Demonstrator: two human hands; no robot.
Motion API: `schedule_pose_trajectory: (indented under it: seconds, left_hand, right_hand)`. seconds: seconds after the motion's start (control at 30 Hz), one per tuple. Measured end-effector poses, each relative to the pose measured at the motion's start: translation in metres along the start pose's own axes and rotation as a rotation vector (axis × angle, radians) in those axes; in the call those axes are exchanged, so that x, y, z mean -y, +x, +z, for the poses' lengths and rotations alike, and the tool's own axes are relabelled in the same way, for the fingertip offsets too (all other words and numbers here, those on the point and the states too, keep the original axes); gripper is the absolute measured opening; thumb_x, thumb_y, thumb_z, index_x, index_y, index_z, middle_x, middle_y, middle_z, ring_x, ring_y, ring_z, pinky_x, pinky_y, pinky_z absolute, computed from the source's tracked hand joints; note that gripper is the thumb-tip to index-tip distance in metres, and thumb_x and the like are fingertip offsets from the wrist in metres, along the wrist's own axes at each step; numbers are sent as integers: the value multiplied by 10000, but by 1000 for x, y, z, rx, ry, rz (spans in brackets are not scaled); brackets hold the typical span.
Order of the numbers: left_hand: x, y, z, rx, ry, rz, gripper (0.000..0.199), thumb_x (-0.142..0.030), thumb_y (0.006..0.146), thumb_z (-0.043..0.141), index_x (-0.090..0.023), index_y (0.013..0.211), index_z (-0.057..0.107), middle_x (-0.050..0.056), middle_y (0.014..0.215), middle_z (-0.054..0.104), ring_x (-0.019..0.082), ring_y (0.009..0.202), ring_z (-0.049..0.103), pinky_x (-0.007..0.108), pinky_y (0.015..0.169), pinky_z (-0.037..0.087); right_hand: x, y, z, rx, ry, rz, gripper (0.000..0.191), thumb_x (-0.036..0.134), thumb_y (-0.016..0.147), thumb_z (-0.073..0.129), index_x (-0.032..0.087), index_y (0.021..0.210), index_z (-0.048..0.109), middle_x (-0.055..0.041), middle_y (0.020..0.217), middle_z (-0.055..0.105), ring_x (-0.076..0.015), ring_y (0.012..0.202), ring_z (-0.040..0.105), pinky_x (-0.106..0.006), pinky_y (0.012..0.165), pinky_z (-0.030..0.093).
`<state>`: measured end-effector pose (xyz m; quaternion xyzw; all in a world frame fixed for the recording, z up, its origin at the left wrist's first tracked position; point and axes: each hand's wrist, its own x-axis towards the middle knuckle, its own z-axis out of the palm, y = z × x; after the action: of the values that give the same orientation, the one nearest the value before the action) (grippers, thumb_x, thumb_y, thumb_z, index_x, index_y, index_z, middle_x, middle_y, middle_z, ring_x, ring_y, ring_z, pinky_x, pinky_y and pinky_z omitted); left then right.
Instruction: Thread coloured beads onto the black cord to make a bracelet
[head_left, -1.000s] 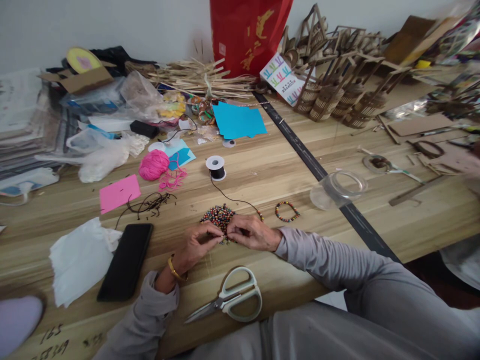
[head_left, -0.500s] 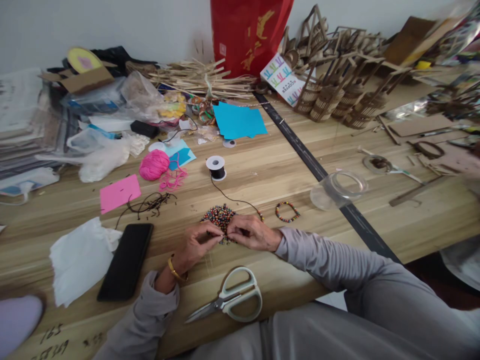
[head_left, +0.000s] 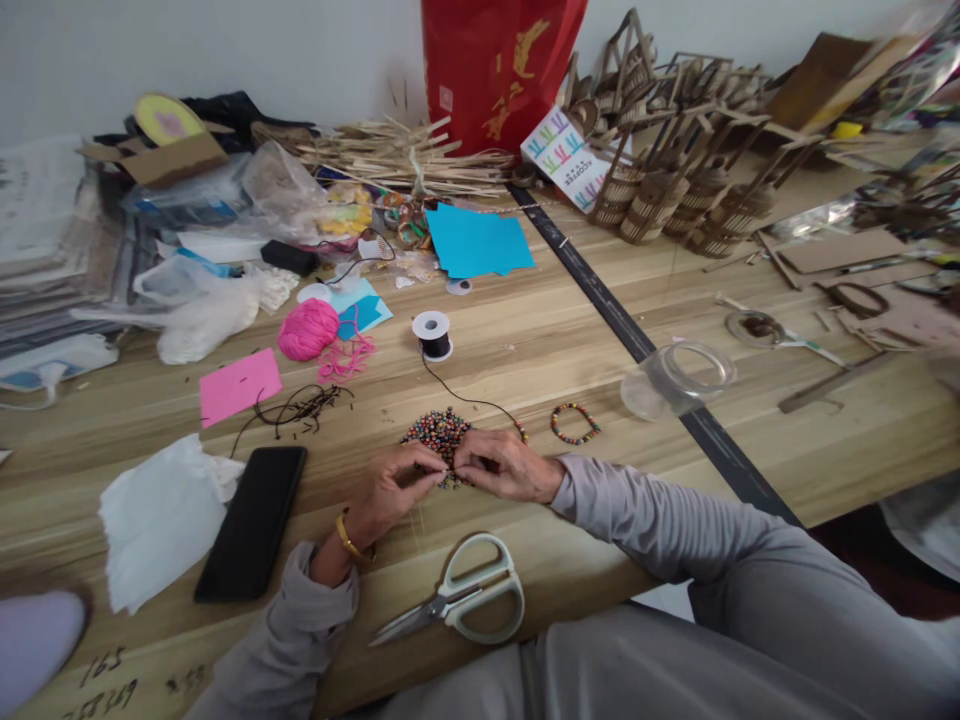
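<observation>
Head view: the left hand [head_left: 386, 485] and right hand [head_left: 506, 465] meet fingertip to fingertip, each narrowed to a thumb-and-finger pinch; whether a bead or the cord's end sits between is too small to tell. Just beyond and beneath them lies a loose heap of small, round, multicoloured beads [head_left: 437, 428]. A thin black cord [head_left: 480, 403] runs from a white-flanged spool [head_left: 433, 345], ahead of the hands, to a few strung beads [head_left: 523, 433] beside the right hand. The step looks like threading; the next move calls for lining up hole and tip precisely. Compared with half a second ago, hands, heap and spool appear unchanged.
</observation>
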<state>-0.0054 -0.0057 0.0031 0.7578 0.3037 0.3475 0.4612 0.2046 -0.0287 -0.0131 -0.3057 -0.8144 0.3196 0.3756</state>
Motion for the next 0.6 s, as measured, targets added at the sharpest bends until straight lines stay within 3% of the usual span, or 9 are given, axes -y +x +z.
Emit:
schedule_pose_trajectory:
  seconds: [0.6]
  left_hand:
    - [0, 1, 1, -5, 60, 21, 64, -208, 776, 686, -156, 755, 716, 64, 713, 707, 157, 687, 642, 276, 686, 518]
  right_hand:
    - [1, 1, 0, -8, -7, -4, 120, 215, 919, 504, 140, 852, 569, -31, 728, 560, -123, 656, 515, -220, 616, 418]
